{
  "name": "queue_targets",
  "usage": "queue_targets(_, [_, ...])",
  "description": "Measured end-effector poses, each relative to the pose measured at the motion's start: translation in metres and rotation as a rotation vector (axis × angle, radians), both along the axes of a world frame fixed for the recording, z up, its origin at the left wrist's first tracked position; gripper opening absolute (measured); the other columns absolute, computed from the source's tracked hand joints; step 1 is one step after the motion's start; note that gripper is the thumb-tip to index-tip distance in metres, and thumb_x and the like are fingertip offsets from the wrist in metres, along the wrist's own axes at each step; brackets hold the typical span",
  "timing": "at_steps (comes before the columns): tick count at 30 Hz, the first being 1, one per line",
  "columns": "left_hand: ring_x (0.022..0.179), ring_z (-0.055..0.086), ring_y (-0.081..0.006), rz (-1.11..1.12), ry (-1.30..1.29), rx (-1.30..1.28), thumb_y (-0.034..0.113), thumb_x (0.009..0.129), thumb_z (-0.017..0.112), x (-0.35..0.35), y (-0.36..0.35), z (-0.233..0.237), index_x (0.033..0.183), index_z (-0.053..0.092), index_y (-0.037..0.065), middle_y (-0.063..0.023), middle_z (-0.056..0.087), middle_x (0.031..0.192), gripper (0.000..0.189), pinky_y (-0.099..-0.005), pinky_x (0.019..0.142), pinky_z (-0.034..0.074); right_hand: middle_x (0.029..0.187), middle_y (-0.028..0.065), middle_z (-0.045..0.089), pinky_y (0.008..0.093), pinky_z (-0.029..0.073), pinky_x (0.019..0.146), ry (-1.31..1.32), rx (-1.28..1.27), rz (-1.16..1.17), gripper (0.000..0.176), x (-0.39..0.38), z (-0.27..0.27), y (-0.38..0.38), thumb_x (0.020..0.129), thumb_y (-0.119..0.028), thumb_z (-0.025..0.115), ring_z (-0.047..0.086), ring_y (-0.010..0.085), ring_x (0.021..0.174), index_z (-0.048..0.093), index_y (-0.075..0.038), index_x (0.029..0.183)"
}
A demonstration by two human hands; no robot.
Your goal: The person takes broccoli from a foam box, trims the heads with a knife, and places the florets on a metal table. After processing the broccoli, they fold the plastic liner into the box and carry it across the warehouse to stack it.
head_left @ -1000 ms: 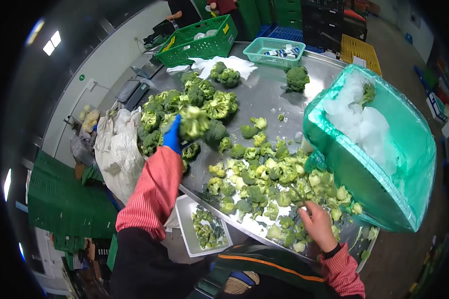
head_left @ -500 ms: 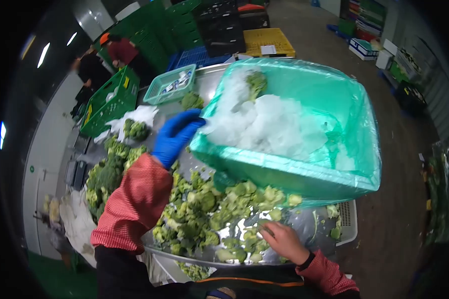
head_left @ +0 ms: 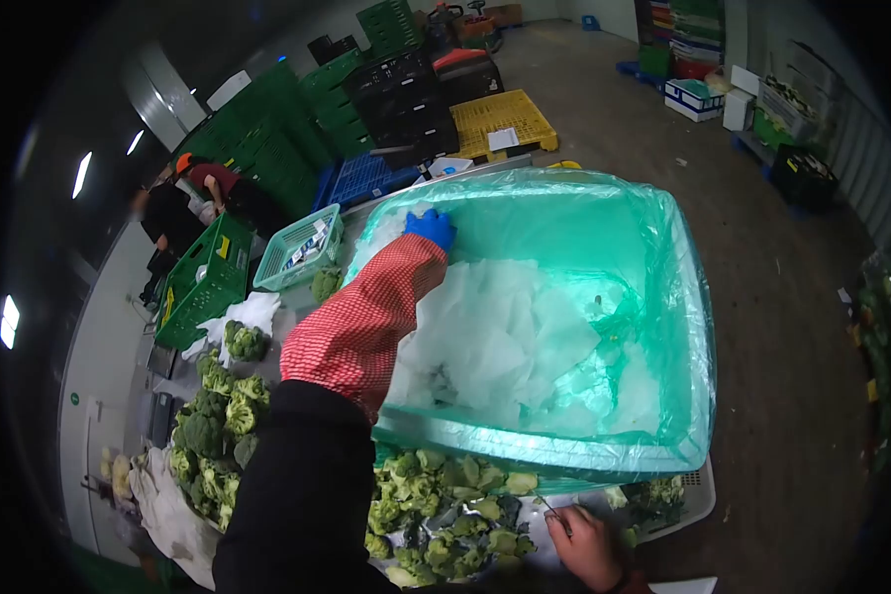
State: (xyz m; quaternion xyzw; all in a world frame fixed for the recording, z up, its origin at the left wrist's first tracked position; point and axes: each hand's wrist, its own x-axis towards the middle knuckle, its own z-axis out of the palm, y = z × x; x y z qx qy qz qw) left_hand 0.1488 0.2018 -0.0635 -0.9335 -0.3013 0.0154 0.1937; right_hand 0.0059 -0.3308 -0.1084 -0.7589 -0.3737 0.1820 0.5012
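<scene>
Our blue-gloved left hand (head_left: 433, 228) reaches over the ice (head_left: 505, 327) inside the green plastic liner (head_left: 678, 297), fingers curled down; we cannot tell whether they grip anything. Our bare right hand (head_left: 586, 550) is closed round a thin tool (head_left: 549, 507), likely a knife, beside cut broccoli florets (head_left: 441, 495) on the metal surface (head_left: 281, 342). So near the liner, its tip could nick the plastic; our left sleeve (head_left: 366, 317), brushing past, could drag it inward. Packets (head_left: 312, 246) and the paper sheet (head_left: 503, 139) show no writing we can read.
</scene>
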Motion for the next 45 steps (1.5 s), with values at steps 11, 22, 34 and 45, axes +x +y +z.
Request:
queue_targets(11, [0.11,0.055,-0.0292,-0.154,0.19,0.133,0.026,0.079,0.067,-0.047,-0.074,0.085,0.115,0.06,0.017,-0.0092,0.054,0.117,0.038,-0.0508,0.087,0.047,0.081,0.016,0.063,0.0393,0.049,0.064,0.009,-0.044,-0.025,0.011,-0.009,0.002,0.003,0.086,-0.012,0.063,0.062,0.0349,0.074,0.063,-0.001,0.089])
queue_targets(22, [0.107,0.06,-0.0307,0.192,-1.157,-1.679,0.037,0.081,0.061,-0.203,-0.079,0.131,0.132,0.045,0.011,-0.0118,0.056,0.125,0.06,-0.0583,0.091,0.047,0.082,0.0155,0.064,0.0403,0.05,0.063,-0.063,-0.048,0.084,0.014,-0.065,0.012,-0.008,0.086,-0.016,0.063,0.063,0.0353,0.073,0.063,-0.003,0.092])
queue_targets(34, [0.114,0.058,-0.026,0.306,-1.124,-2.396,0.031,0.092,0.054,-0.417,-0.257,0.083,0.139,0.039,0.009,-0.0125,0.057,0.127,0.053,-0.048,0.094,0.05,0.08,0.0158,0.062,0.0398,0.047,0.061,-0.092,0.023,0.059,0.017,-0.098,0.068,0.05,0.09,-0.018,0.056,0.061,0.0346,0.07,0.06,-0.002,0.095])
queue_targets(45, [0.109,0.06,-0.0268,0.649,-1.102,-2.191,0.017,0.089,0.061,-0.443,-0.322,0.067,0.136,0.039,0.012,-0.0107,0.053,0.127,0.052,-0.0479,0.082,0.056,0.071,0.0069,0.051,0.0321,0.047,0.046,-0.898,-0.009,0.171,0.012,-0.126,0.099,0.079,0.079,-0.008,0.06,0.059,0.0198,0.052,0.048,-0.008,0.078])
